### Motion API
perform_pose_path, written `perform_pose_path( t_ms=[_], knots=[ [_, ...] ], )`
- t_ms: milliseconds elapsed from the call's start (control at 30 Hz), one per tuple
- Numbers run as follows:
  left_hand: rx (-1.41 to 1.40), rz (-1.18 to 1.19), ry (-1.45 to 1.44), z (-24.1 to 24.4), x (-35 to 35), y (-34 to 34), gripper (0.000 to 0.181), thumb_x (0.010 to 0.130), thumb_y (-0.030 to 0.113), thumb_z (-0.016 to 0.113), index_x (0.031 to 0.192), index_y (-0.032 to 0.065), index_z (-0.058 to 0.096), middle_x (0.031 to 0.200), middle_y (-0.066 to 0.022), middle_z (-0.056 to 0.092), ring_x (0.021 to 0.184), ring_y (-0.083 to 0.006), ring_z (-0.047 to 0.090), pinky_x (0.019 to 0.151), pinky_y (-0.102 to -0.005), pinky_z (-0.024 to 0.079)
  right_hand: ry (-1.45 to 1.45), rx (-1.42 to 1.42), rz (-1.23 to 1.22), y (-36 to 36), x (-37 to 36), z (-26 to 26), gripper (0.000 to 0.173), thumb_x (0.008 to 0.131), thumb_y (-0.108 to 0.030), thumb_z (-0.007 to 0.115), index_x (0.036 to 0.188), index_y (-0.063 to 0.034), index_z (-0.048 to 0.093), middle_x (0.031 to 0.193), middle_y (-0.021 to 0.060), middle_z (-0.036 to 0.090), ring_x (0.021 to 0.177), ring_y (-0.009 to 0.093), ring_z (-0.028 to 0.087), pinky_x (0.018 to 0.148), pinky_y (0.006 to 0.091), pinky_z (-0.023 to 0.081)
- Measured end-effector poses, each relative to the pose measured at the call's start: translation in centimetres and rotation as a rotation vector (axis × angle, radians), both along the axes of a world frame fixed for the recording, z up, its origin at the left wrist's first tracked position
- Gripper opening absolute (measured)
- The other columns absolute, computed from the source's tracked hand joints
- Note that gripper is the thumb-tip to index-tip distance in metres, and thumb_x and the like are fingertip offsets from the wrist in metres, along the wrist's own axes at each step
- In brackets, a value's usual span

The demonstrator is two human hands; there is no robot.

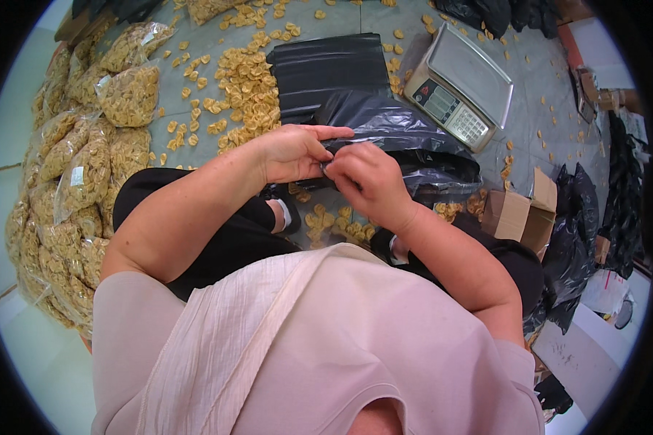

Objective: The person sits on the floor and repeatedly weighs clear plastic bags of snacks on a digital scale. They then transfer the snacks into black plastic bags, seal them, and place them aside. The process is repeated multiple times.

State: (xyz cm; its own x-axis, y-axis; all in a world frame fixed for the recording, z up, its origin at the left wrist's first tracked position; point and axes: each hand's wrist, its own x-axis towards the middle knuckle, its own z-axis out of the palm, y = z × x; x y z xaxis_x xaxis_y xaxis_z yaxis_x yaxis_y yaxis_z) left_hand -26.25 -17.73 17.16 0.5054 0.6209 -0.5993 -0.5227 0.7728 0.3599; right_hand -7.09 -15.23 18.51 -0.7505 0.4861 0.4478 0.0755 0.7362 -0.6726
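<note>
A shiny black plastic bag lies in front of my knees, its open side showing a dark inside towards the right. At the bag's left end, my left hand pinches the edge between thumb and fingers, with its index finger stretched out over the plastic. My right hand meets it there, fingertips bunched on the same edge. The fingers hide the exact spot that they grip. Just beyond the bag, flat black plastic sheeting is spread on the floor. I cannot see what the bag contains.
Loose yellow curled pieces are heaped left of the sheeting and scattered over the grey tiled floor. Clear bags of such pieces are piled along the left. A digital weighing scale stands right, beyond an open cardboard box and black bags.
</note>
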Motion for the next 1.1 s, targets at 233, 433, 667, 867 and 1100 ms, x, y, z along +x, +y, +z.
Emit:
perform_pose_path(
  t_ms=[233,433,667,867,1100],
  knots=[
    [0.038,-0.09,0.19,-1.0,-0.9,1.1,0.052,0.082,-0.009,0.041,0.131,0.0061,0.05,0.118,-0.0112,0.058,0.091,-0.0157,0.063,0.079,-0.0284,0.052,-0.062,-0.274,-0.347,2.5,7.8,7.7,0.005,0.084,-0.001,0.061,0.087,-0.0058,0.061,0.075,0.003,0.057,0.059,0.008,0.052,0.051,0.0227,0.041],
    [-0.035,-0.015,0.243,1.8,0.8,0.4,0.04,0.085,0.005,0.048,0.124,-0.0002,0.054,0.1,-0.0106,0.064,0.076,-0.0127,0.062,0.067,-0.0248,0.053,0.79,-0.222,-1.19,9.9,35.0,13.5,0.008,0.092,-0.009,0.055,0.089,-0.0013,0.056,0.087,0.01,0.066,0.068,0.014,0.062,0.059,0.0234,0.049],
    [-0.041,-0.009,0.323,1.5,1.9,0.5,0.034,0.094,0.015,0.045,0.12,-0.0047,0.055,0.116,-0.0164,0.059,0.1,-0.024,0.062,0.089,-0.0335,0.051,-1.535,-0.685,-1.677,-2.0,54.4,-4.5,0.02,0.078,-0.018,0.063,0.095,-0.0082,0.066,0.098,0.0134,0.066,0.089,0.028,0.064,0.077,0.0378,0.052],
    [-0.101,-0.09,0.276,0.2,0.0,0.3,0.033,0.096,0.016,0.043,0.118,-0.0058,0.056,0.112,-0.0162,0.062,0.097,-0.0216,0.064,0.088,-0.0317,0.052,-0.569,-0.226,-1.221,6.1,44.3,6.0,0.021,0.081,-0.02,0.065,0.095,-0.0051,0.067,0.067,0.0051,0.064,0.061,0.016,0.062,0.062,0.0304,0.05],
    [-0.185,-0.061,0.217,0.7,-0.3,0.4,0.035,0.094,0.018,0.047,0.119,-0.0051,0.056,0.111,-0.0153,0.063,0.094,-0.0201,0.066,0.085,-0.0296,0.053,-0.429,-0.14,-0.071,7.3,21.0,-1.7,0.068,0.069,-0.015,0.079,0.13,-0.0092,0.049,0.136,0.0123,0.046,0.128,0.027,0.041,0.104,0.0401,0.034]
  ],
)
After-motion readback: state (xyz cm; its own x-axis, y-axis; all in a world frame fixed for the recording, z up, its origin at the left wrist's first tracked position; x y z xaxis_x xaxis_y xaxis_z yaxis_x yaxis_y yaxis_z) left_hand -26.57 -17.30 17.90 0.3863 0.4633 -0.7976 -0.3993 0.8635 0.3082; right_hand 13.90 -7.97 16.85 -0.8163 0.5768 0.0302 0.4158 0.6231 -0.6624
